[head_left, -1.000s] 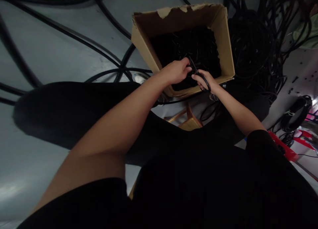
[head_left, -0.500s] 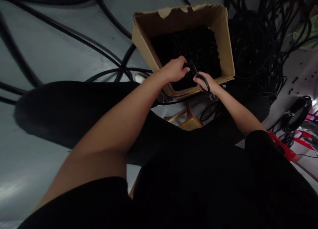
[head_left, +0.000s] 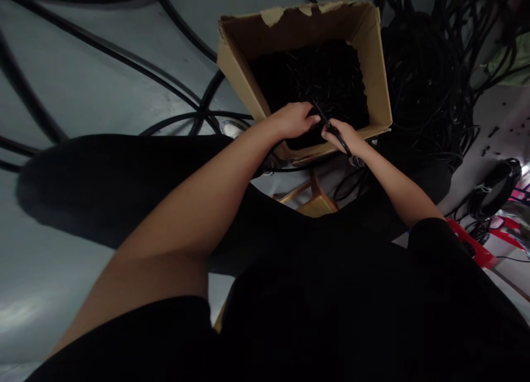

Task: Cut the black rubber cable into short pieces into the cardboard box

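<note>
My left hand and my right hand meet over the near edge of an open cardboard box with a torn top flap. Both hands grip a thin black cable, which runs between them and past my right hand. My left fingers hide part of it. The box is filled with a dark mass of short black cable pieces. My hands are just above that pile, and the box's near wall lies below them.
Thick black cables cross the grey floor left of the box. A tangled heap of black cable stands to its right. A wooden stool sits under my lap. A red object and a black coil lie at lower right.
My right hand has moved up and left, closer to my left hand, and the cable loop below it has drawn in. The view has shifted slightly, placing the box a little higher.
</note>
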Action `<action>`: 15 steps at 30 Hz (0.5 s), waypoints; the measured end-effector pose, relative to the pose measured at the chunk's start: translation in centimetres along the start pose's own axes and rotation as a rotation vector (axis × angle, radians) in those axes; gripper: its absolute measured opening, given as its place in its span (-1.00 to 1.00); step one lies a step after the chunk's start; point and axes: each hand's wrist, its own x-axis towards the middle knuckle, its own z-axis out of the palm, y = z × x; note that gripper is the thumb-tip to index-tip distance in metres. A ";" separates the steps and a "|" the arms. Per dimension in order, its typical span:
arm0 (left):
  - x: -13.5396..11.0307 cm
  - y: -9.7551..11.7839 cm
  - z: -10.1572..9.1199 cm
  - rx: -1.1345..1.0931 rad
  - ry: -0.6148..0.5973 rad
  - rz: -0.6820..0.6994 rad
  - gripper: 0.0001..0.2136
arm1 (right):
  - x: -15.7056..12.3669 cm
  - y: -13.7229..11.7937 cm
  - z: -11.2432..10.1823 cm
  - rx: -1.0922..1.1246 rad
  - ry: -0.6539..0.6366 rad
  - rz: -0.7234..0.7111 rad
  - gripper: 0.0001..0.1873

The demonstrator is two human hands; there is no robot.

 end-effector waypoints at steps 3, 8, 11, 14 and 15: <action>-0.4 0.1 -0.2 -0.057 0.066 -0.028 -0.43 | 0.1 -0.5 -0.1 0.081 0.033 0.099 -0.85; -0.6 0.2 -0.2 -0.095 0.097 0.009 -0.47 | 0.8 -0.1 0.0 0.131 0.027 0.053 -0.78; -0.6 0.2 0.2 -0.076 0.058 0.029 -0.50 | 0.8 0.1 0.0 0.123 -0.013 -0.014 -0.70; -0.4 0.3 0.7 -0.074 0.049 0.046 -0.53 | 0.7 0.0 0.1 0.108 -0.018 -0.026 -0.68; -0.4 0.4 0.9 -0.074 0.049 0.047 -0.54 | 0.7 0.0 0.1 0.102 -0.010 -0.025 -0.68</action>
